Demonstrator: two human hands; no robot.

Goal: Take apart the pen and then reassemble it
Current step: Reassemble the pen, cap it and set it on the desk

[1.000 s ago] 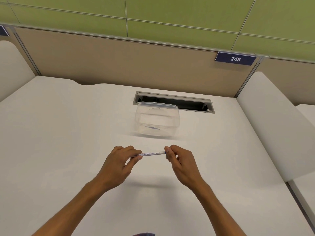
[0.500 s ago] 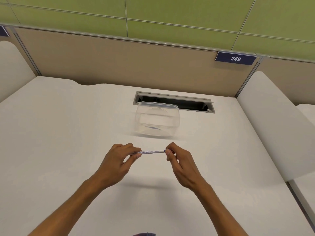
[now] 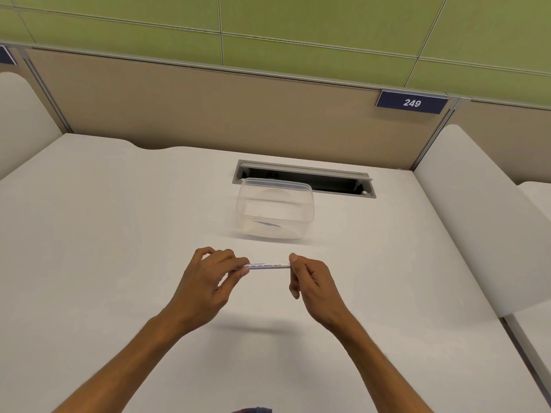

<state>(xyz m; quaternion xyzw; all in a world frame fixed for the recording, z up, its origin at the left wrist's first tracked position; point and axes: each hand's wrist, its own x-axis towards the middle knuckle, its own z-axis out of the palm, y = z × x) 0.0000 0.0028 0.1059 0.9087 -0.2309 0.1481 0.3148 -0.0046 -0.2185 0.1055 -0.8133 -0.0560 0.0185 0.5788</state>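
**Pen gripped at both ends**

Above the table, both hands are pinching a white pen level — left hand at one end, right hand at the other. It is looking light, stiff and slick — best gripped near the ends for twisting apart.

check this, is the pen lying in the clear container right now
No, the pen is held level above the table, pinched at its ends by the left hand and right hand, nearer than the clear container.
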